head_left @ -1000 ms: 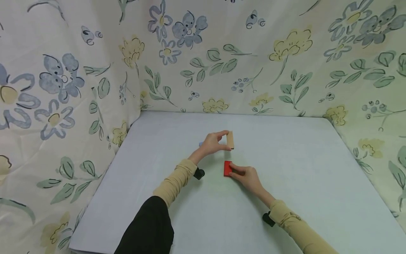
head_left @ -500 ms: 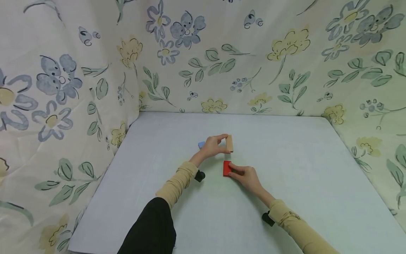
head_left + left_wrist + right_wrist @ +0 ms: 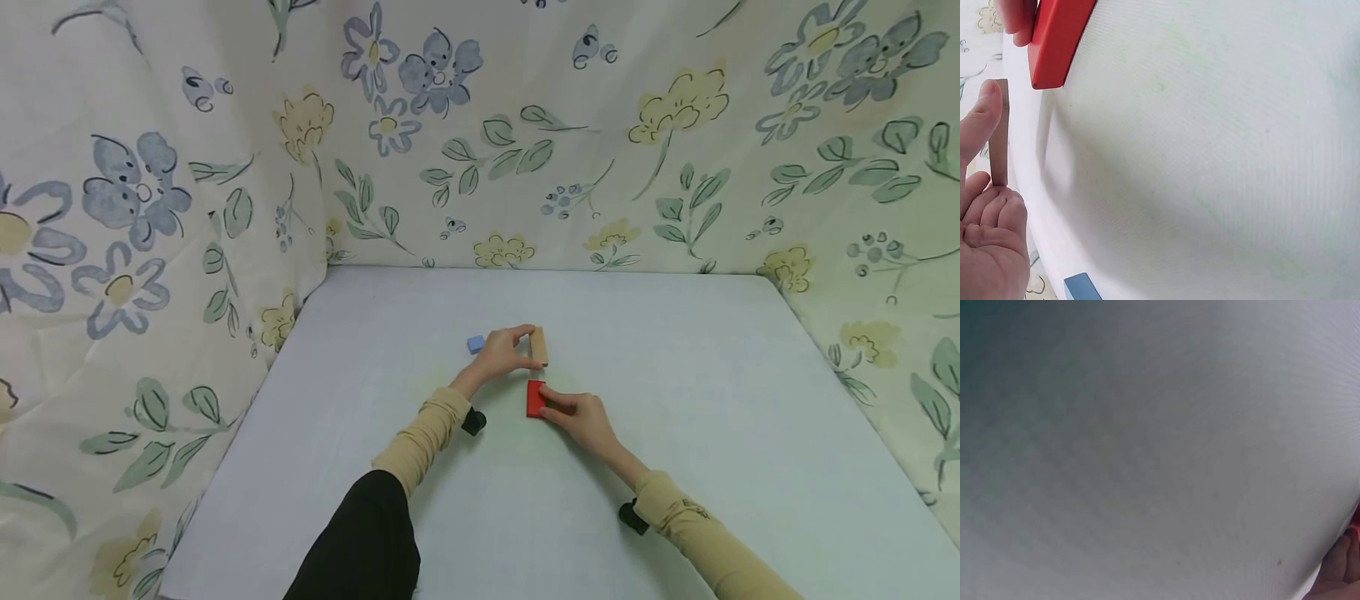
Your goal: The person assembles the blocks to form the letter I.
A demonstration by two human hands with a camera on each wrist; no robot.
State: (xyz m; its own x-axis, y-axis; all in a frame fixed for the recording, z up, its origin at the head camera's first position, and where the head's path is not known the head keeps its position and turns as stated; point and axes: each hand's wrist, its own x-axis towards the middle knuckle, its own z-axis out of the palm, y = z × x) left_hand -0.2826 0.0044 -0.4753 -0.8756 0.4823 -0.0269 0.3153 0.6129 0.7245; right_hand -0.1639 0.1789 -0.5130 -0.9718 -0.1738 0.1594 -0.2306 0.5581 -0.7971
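Between its thumb and fingers, my left hand [image 3: 501, 353] pinches a plain wooden block [image 3: 538, 347] by its two ends. In the left wrist view this block [image 3: 999, 140] shows as a thin upright slab over the table. My right hand [image 3: 585, 417] pinches the right side of a red block [image 3: 536, 399], which is nearer to me than the wooden one. A corner of the red block [image 3: 1060, 47] shows at the top of the left wrist view. Just left of my left hand lies a small blue block [image 3: 476, 343]. Only fingers of my right hand [image 3: 1340, 565] show in the right wrist view.
A white table [image 3: 675, 400] lies under both hands. Behind it and at its sides hangs a flower-patterned cloth [image 3: 525, 167]. Black wrist cameras hang below the sleeves, the left one [image 3: 474, 422] low over the table.
My left hand has moved slightly nearer to me with the wooden block, bringing it close to the red block. More of the blue block shows now. My right hand stays on the red block.
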